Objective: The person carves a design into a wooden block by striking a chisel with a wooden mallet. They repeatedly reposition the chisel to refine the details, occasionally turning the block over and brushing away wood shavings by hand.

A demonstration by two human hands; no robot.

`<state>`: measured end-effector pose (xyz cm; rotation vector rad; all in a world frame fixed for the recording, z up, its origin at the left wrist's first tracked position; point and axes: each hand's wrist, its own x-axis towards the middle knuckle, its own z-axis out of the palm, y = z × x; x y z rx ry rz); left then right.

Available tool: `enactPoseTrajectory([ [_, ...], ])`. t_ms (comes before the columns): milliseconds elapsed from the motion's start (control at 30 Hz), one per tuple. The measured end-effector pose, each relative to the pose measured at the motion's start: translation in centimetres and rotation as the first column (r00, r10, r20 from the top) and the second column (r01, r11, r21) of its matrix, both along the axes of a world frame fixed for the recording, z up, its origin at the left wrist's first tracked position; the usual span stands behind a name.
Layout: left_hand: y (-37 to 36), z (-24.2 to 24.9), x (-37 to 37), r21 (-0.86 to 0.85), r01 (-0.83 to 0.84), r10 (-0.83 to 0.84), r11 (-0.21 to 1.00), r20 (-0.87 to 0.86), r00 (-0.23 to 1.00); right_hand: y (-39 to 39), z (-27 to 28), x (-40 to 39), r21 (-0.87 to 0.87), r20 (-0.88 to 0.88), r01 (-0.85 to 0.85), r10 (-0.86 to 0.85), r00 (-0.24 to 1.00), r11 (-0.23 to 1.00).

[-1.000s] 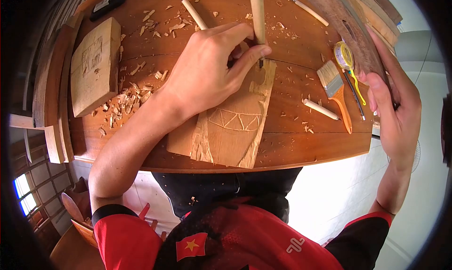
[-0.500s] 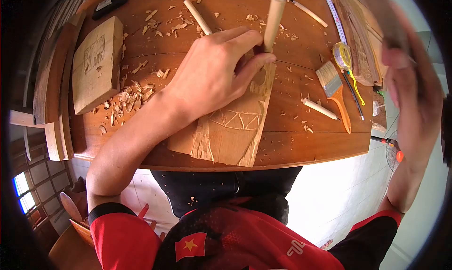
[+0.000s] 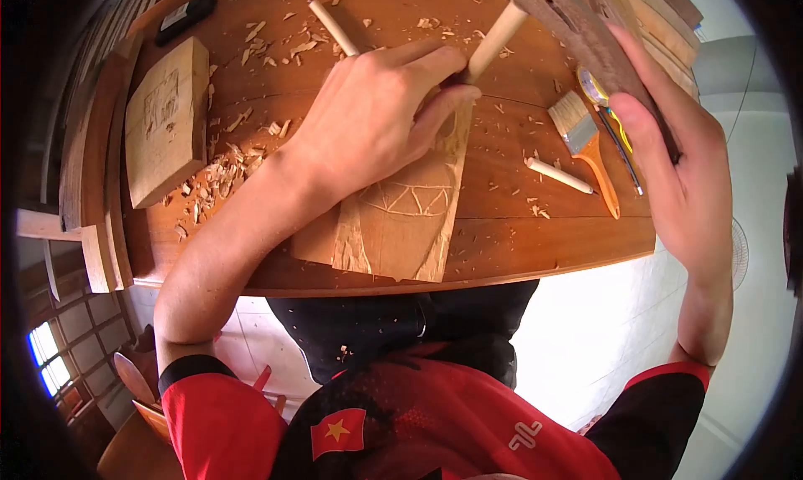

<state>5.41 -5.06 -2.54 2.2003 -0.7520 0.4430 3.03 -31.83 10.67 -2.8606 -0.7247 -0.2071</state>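
Observation:
My left hand (image 3: 376, 116) is closed low around a chisel with a pale round wooden handle (image 3: 498, 41). The handle leans to the right, and the blade is hidden behind my fingers. Under this hand lies a wooden board (image 3: 401, 229) with carved zigzag lines between curved grooves. My right hand (image 3: 690, 162) grips a dark, rough wooden bar (image 3: 577, 36) used as a mallet. The bar's far end overlaps the top of the chisel handle in this view.
A thick wooden block (image 3: 170, 120) with pencil marks stands at the left, near wood shavings (image 3: 226, 170). A brush (image 3: 585, 141), a pencil (image 3: 619, 145), a tape measure (image 3: 592, 87) and another wood-handled tool (image 3: 559, 175) lie at the right. A black case (image 3: 186, 18) sits at the back left.
My right hand has swung the wooden bar down and left to the top of the chisel handle. The handle now leans further right. My left hand keeps its grip.

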Motion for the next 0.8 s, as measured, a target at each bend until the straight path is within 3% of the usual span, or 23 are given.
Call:
enactPoseTrajectory([
  [133,0.1,-0.2,-0.1,0.01,0.016,-0.016,1.0,0.025,1.0,-0.9,-1.0,-0.2,0.035,0.078,-0.112,0.109,0.991,0.993],
  [233,0.0,0.0,0.0,0.024,0.023,-0.024,0.999,0.03,0.999,-0.1,-0.4,-1.3,0.057,-0.135,0.086,-0.078,0.988,0.995],
  [333,-0.1,0.1,-0.2,0.031,0.018,-0.019,0.999,0.01,1.0,0.1,-1.1,-1.9,0.177,-0.1,0.032,-0.014,0.995,0.984],
  [433,-0.4,0.1,-0.2,0.048,0.014,-0.016,0.999,0.04,0.999,-0.2,-2.5,-1.6,0.221,0.104,-0.154,0.134,0.985,0.963],
  [633,-0.7,0.1,-0.6,0.128,0.009,-0.018,0.992,0.067,0.998,-0.6,-1.3,-3.3,0.306,-0.066,-0.045,0.069,0.995,0.951],
  [700,-0.7,0.4,-0.7,0.206,0.019,-0.035,0.978,0.073,0.997,-0.7,-1.6,-3.6,0.264,-0.073,-0.065,0.087,0.993,0.962],
  [800,-0.8,-0.1,-0.5,0.226,0.038,-0.079,0.973,0.175,0.981,-1.0,-3.0,-3.9,0.344,-0.09,-0.037,0.072,0.993,0.938],
])
